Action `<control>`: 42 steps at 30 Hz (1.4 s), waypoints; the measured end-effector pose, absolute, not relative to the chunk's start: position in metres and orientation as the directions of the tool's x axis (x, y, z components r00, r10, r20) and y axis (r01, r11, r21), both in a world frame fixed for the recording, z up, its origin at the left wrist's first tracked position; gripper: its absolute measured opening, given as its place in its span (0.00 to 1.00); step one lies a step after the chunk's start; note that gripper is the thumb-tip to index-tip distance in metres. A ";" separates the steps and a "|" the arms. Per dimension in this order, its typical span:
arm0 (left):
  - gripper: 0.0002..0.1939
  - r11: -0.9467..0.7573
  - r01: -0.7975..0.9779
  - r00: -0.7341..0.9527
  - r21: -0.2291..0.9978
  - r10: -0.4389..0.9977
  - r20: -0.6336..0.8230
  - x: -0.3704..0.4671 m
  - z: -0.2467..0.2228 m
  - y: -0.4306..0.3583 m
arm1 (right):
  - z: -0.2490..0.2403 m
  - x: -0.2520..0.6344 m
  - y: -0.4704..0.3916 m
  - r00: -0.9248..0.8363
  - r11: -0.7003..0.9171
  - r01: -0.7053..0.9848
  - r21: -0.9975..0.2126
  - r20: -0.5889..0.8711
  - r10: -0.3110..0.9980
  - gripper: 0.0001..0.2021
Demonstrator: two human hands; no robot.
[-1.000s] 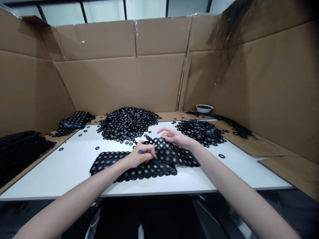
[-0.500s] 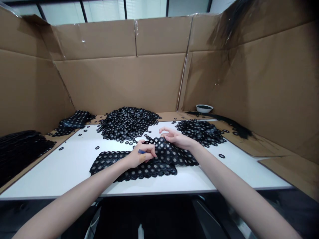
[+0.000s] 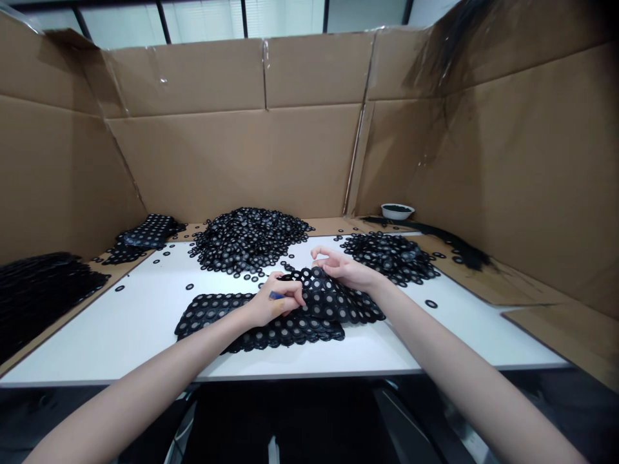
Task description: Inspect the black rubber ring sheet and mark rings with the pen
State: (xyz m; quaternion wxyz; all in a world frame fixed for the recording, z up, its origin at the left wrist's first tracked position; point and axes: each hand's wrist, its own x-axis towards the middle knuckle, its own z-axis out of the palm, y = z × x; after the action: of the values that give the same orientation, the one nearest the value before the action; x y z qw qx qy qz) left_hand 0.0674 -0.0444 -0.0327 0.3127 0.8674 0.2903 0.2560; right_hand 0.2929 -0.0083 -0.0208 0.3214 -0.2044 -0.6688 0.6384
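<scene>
A sheet of linked black rings is raised at a slant between my hands, above a flat stack of similar ring sheets. My left hand is closed, with thumb and fingers pinching the raised sheet's left side. Something small and blue shows against these fingers; its kind is unclear. At the upper edge, my right hand has its forefinger bent towards the thumb and its other fingers behind the sheet, partly hidden. It appears to grip that edge.
Loose black rings form a large heap behind and a smaller heap at right. More ring sheets lie back left, beside a dark stack. A white bowl and black strands sit back right. Cardboard walls surround the white table.
Both hands stay almost in place on the sheet. The right fingertips have shifted very slightly, and the sheet's upper edge has moved a little with them.
</scene>
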 end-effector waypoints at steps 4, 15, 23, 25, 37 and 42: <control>0.08 -0.637 0.324 0.705 0.699 0.655 0.270 0.067 -0.033 -0.044 | -0.019 0.293 -0.010 -0.704 0.097 -0.130 -0.987 0.161 0.692 0.20; 0.07 -0.612 0.329 0.702 0.719 0.668 0.247 0.068 -0.032 -0.045 | -0.015 0.294 -0.012 -0.685 0.133 -0.099 -0.986 0.164 0.709 0.16; 0.07 -0.617 0.331 0.680 0.714 0.681 0.274 0.067 -0.029 -0.047 | -0.016 0.299 -0.008 -0.673 0.274 0.075 -0.959 0.154 0.724 0.16; 0.07 -0.626 0.334 0.663 0.705 0.688 0.296 0.066 -0.027 -0.048 | -0.015 0.300 -0.008 -0.677 0.322 0.138 -0.937 0.148 0.721 0.18; 0.07 -0.682 0.359 0.659 0.637 0.669 0.344 0.065 -0.022 -0.051 | -0.013 0.289 -0.012 -0.639 0.445 0.289 -0.848 0.175 0.749 0.17; 0.07 -0.688 0.368 0.625 0.625 0.681 0.381 0.065 -0.023 -0.049 | -0.009 0.288 -0.014 -0.596 0.493 0.307 -0.814 0.239 0.767 0.17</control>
State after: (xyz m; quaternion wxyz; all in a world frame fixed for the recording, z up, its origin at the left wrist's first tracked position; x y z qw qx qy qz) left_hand 0.0654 -0.0493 -0.0227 0.2528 0.8652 0.3032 0.3091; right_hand 0.2877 -0.0143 -0.0089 0.3032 -0.3318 -0.8091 0.3787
